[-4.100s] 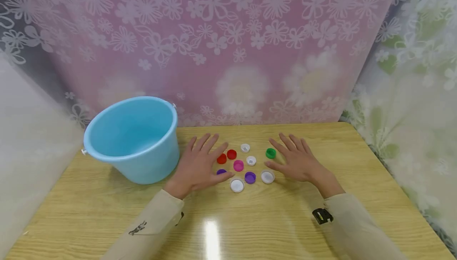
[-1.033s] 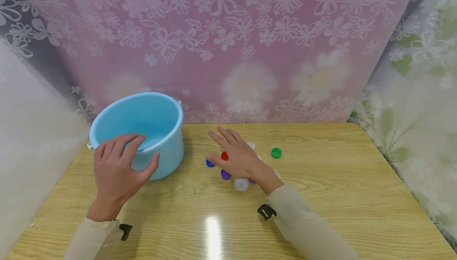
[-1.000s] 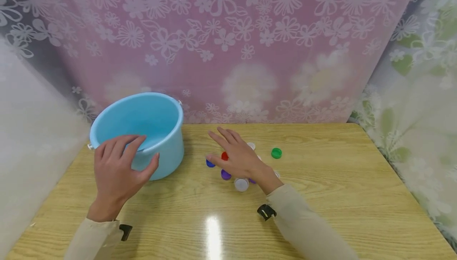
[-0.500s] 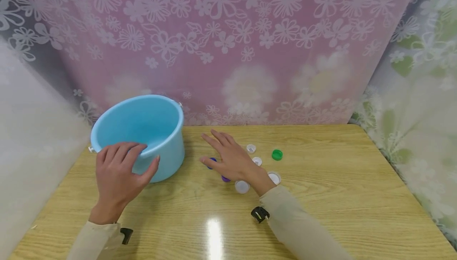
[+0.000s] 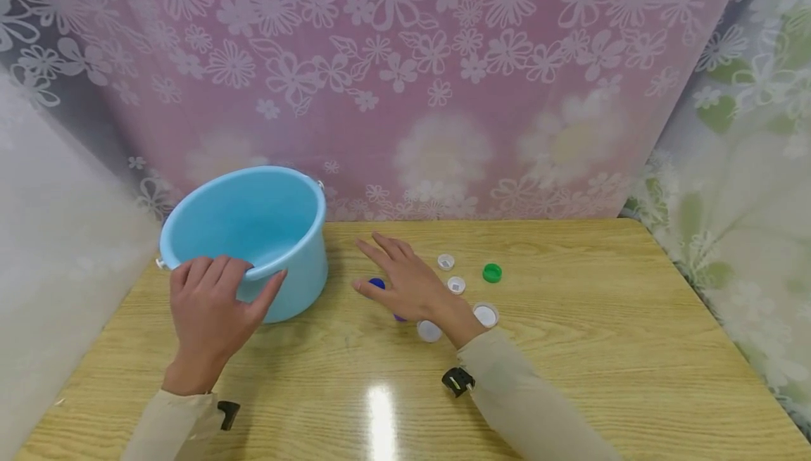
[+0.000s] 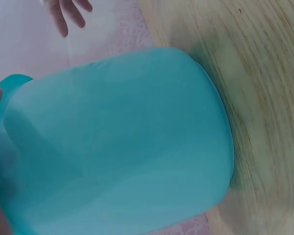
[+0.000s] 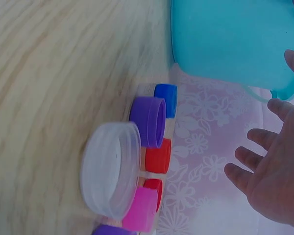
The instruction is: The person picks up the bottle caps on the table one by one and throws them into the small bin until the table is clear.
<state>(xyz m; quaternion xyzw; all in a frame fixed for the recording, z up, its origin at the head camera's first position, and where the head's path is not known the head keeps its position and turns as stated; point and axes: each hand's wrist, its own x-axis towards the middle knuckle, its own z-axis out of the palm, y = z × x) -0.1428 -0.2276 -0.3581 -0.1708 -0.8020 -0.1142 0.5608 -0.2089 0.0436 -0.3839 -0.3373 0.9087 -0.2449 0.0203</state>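
Note:
At the left of the head view stands a light blue bucket [image 5: 298, 281]. My left hand [image 5: 212, 310] grips its near rim, fingers over the edge and thumb on the outer side. My right hand [image 5: 412, 285] hovers palm down over a group of bottle caps, fingers spread, holding nothing. A blue cap [image 5: 377, 283] shows by its thumb. Beneath it, the right wrist view shows a purple cap [image 7: 146, 122], a red cap [image 7: 158, 157], a pink cap [image 7: 141, 210] and a clear-rimmed white cap [image 7: 90, 171]. The hand hides several of these in the head view.
Right of the hand lie a green cap [image 5: 492, 273] and white caps, one larger [image 5: 486, 315]. All rest on a wood-grain table [image 5: 602, 348]. A pink floral cloth [image 5: 443, 130] hangs behind the table's back edge, and pale cloth covers both sides.
Both hands were spread around the caps at first. The left hand has moved left to the bucket, its fingers now lower over the rim. The right hand has moved left over the caps.

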